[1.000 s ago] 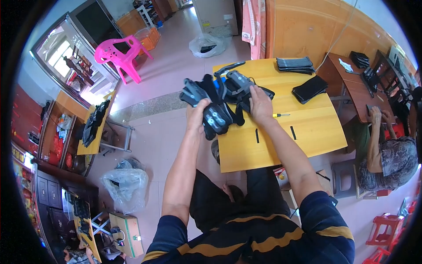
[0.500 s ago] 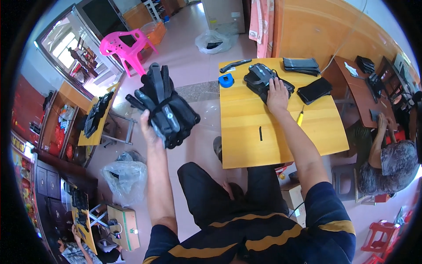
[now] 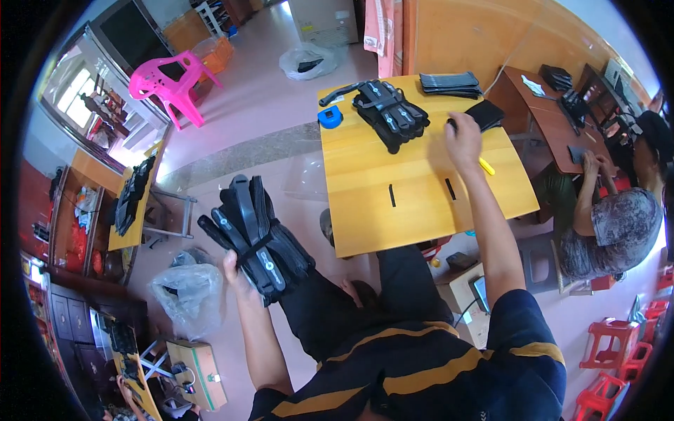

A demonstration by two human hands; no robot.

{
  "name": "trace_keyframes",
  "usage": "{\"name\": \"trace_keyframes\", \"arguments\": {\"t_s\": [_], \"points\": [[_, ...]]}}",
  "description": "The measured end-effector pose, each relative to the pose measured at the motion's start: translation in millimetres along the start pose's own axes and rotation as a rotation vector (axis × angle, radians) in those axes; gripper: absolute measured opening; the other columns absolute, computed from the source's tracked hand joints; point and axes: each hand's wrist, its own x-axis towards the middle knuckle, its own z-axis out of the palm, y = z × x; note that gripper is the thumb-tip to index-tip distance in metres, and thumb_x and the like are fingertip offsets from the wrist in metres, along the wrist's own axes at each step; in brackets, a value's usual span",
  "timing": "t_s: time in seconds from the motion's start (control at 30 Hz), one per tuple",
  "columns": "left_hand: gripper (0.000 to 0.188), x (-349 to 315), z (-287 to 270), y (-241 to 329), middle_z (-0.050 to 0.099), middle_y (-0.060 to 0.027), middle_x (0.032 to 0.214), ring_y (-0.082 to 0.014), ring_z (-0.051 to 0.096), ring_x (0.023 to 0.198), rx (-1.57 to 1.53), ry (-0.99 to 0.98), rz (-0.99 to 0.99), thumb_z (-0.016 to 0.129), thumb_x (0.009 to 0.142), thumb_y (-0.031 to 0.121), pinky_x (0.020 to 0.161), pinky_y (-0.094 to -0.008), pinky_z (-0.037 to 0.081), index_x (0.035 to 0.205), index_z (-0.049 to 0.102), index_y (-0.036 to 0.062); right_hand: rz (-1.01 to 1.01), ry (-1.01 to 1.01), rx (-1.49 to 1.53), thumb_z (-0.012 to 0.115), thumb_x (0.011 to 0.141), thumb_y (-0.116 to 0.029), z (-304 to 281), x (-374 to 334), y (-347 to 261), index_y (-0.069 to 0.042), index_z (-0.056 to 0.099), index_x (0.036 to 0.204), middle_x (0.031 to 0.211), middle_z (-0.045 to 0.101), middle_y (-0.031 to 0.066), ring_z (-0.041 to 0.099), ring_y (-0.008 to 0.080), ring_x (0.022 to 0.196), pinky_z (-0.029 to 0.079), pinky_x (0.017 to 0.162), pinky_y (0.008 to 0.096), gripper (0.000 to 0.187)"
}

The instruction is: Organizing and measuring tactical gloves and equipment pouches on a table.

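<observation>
My left hand is closed around the lower end of a black fabric bundle with long grey strips, bound by a narrow black band, held off the table over my lap. A similar black bundle lies on the yellow table. Over the table's right part, my right hand has its fingers curled; a small dark thing shows at its fingertips, too small to name. A yellow tool handle shows beside the wrist; I cannot tell whether it is held. Folded black fabric lies just beyond the hand.
Two short black strips lie on the table, with a blue tape measure at its left edge and stacked dark pieces at the back. A person works at a brown table. A pink chair stands far left.
My right hand has left the bundle on the table and moved right. The bundle in my left hand is lower and nearer me. The yellow tool handle has turned, and the whole view has shifted.
</observation>
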Motion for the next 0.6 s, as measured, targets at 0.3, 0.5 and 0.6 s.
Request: {"name": "trace_keyframes", "arguments": {"t_s": [0.3, 0.5, 0.6], "points": [[0.082, -33.6, 29.5, -21.9, 0.062, -0.0198, 0.135, -0.0339, 0.065, 0.118, -0.065, 0.04, -0.087, 0.074, 0.08, 0.042, 0.105, -0.0456, 0.052, 0.146, 0.048, -0.0003, 0.361, -0.242, -0.348, 0.07, 0.087, -0.024, -35.8, -56.4, 89.0, -0.01, 0.068, 0.115, 0.118, 0.067, 0.0152, 0.063, 0.0347, 0.112, 0.05, 0.098, 0.0463, 0.032], [0.07, -24.4, 46.4, -48.2, 0.066, -0.0206, 0.128, -0.0335, 0.069, 0.108, -0.088, -0.036, -0.249, 0.07, 0.084, 0.035, 0.095, -0.0459, 0.057, 0.141, 0.051, -0.0017, 0.046, -0.046, -0.338, 0.069, 0.089, -0.019, -54.3, -80.2, 63.8, -0.006, 0.064, 0.122, 0.117, 0.068, 0.0174, 0.064, 0.0366, 0.111, 0.051, 0.096, 0.0444, 0.035], [0.066, -30.9, 63.2, -60.5, 0.067, -0.0187, 0.127, -0.0316, 0.068, 0.11, -0.056, -0.046, -0.225, 0.069, 0.086, 0.035, 0.098, -0.0436, 0.055, 0.138, 0.054, -0.0028, -0.011, -0.289, 0.14, 0.068, 0.093, -0.017, -69.7, -108.2, -10.0, -0.003, 0.059, 0.132, 0.125, 0.066, 0.0196, 0.063, 0.0351, 0.118, 0.049, 0.102, 0.0422, 0.043]]}}
